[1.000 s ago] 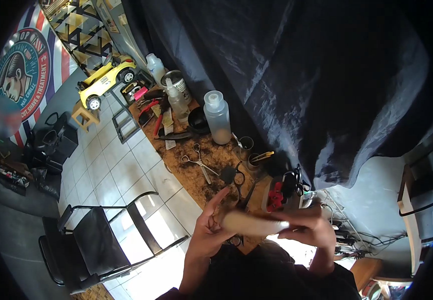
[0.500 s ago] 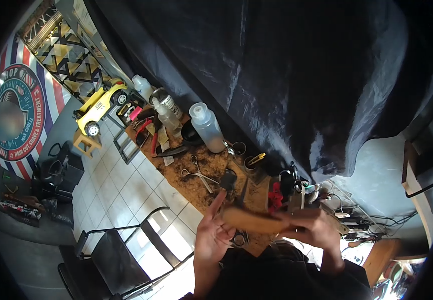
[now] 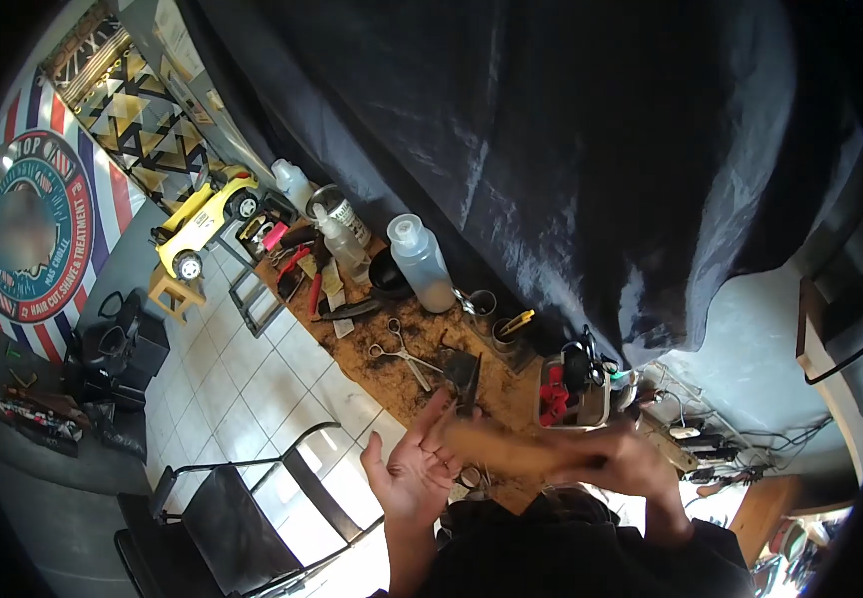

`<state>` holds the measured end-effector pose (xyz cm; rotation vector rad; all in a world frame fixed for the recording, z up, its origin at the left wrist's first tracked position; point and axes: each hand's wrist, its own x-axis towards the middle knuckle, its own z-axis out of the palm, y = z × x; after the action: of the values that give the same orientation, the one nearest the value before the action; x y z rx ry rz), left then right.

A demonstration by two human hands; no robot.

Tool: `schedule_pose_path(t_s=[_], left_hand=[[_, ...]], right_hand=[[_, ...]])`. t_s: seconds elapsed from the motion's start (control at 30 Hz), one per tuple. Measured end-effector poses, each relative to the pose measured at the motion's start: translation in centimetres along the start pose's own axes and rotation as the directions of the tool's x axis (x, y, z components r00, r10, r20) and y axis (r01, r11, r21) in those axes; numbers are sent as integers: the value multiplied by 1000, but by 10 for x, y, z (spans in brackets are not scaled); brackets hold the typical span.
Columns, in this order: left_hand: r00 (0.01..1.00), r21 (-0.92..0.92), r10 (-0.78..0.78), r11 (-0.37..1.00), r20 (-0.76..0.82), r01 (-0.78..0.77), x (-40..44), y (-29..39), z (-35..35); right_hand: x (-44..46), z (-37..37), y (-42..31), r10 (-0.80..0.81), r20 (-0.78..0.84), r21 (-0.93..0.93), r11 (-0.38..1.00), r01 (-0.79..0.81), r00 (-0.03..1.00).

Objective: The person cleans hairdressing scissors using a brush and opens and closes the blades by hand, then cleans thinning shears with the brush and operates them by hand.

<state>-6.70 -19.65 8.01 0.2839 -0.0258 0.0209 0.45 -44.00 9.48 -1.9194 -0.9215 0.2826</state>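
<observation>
My right hand (image 3: 633, 460) is wrapped round one end of a long brown paddle-like thing (image 3: 501, 447), smeared by motion, so its exact kind is unclear. Its far end reaches over beside the fingers of my left hand (image 3: 414, 480), which lies palm up, fingers spread and holding nothing. Whether the two touch I cannot tell. Just beyond, on the brown worktop (image 3: 511, 399) strewn with dark hair clippings, are silver scissors (image 3: 407, 357) and a dark flat-bladed piece (image 3: 462, 371). Metal finger rings (image 3: 471, 480) show partly below the brown thing.
A translucent bottle (image 3: 420, 267), a smaller pump bottle (image 3: 340, 242) and a cup with a yellow-handled item (image 3: 509, 331) line the back edge. A tray (image 3: 596, 409) holds red and black items on the right. A black chair (image 3: 242, 528) stands left; a dark cloth (image 3: 551, 149) hangs behind.
My left hand has opened, its thumb swinging out to the left and its index finger no longer pointing up. The brown thing has dropped slightly and turned in my right hand.
</observation>
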Motion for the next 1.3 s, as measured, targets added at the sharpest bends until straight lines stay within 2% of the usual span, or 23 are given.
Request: schedule_pose_path(t_s=[0.07, 0.13, 0.2, 0.23, 0.27, 0.33, 0.4, 0.43, 0.47, 0.5, 0.53, 0.57, 0.6, 0.67, 0.77, 0.87, 0.93, 1.03, 1.07, 1.13, 1.2, 1.27, 1.3], left_hand=[[951, 458, 128, 889, -283, 16, -1, 3, 9], [982, 327, 85, 945, -168, -26, -3, 7, -2], [962, 431, 122, 902, -245, -4, -7, 5, -5], [963, 429, 126, 903, -240, -12, -9, 4, -7], [969, 420, 88, 908, -232, 18, -12, 3, -8], [977, 406, 9, 910, -215, 81, -11, 2, -10], [977, 413, 8, 907, -212, 83, -9, 1, -13], [998, 18, -31, 999, -55, 32, -9, 0, -26], [994, -383, -2, 923, 106, 43, -6, 1, -25], [995, -385, 6, 922, 103, 34, -7, 2, -21], [998, 3, 31, 1000, -55, -31, -7, 5, -15], [976, 397, 112, 918, -188, -29, -6, 7, -8], [976, 397, 114, 917, -187, -31, -6, 9, -8], [987, 410, 61, 912, -149, 5, -6, 10, -9], [982, 501, -19, 858, -190, 114, -7, 9, -7], [981, 467, -85, 870, -176, 159, -8, 4, -11], [995, 278, -89, 956, -35, 95, -9, 7, -13], [1000, 150, -13, 989, 24, 9, -14, 16, -33], [1000, 151, -3, 989, 18, 0, -16, 17, -29], [975, 266, 92, 963, -204, -35, -12, 17, -16], [959, 348, 140, 936, -247, -47, -14, 17, -18], [953, 584, 184, 812, -241, -9, -17, 17, -19], [938, 484, 180, 875, -296, -15, -17, 16, -22]], right_hand=[[-1, -14, -10, 90, 336, 51, 992, -113, 938], [2, -21, -15, 104, 419, -46, 995, -93, 902], [2, -20, -14, -34, 187, 133, 991, 10, 982], [8, -17, -12, -128, 45, 86, 989, 124, 991], [6, -16, -14, 35, -13, 24, 999, -35, 999], [16, -8, -22, 177, -205, 11, 984, -179, 963], [17, -1, -14, 228, -218, -21, 971, -239, 949], [16, 0, -13, 108, -160, -98, 987, -124, 981], [15, 1, -11, -11, -91, -166, 986, -4, 996], [13, 3, -9, -9, 11, -44, 999, 9, 1000], [7, 3, -3, -16, 136, 32, 999, 12, 991], [5, -5, -3, -7, 261, 24, 1000, 1, 965], [3, -12, -5, 3, 378, 14, 1000, -9, 926], [3, -16, -10, -14, 345, 46, 999, -2, 938], [6, -7, -13, -13, -59, 5, 1000, 13, 998], [15, 4, -17, 142, -299, -86, 981, -175, 944], [11, 8, -12, 234, -262, -75, 962, -261, 936], [8, 12, -8, -4, 28, 18, 1000, 3, 1000], [6, 9, -5, -69, 192, 103, 993, 49, 979], [-2, 1, -7, 68, 492, 74, 990, -119, 868], [-8, 2, -8, 118, 511, 105, 975, -198, 851], [-15, 7, -5, 34, 300, 122, 990, -74, 953], [-23, 14, -2, 29, 130, 35, 999, -34, 991]])
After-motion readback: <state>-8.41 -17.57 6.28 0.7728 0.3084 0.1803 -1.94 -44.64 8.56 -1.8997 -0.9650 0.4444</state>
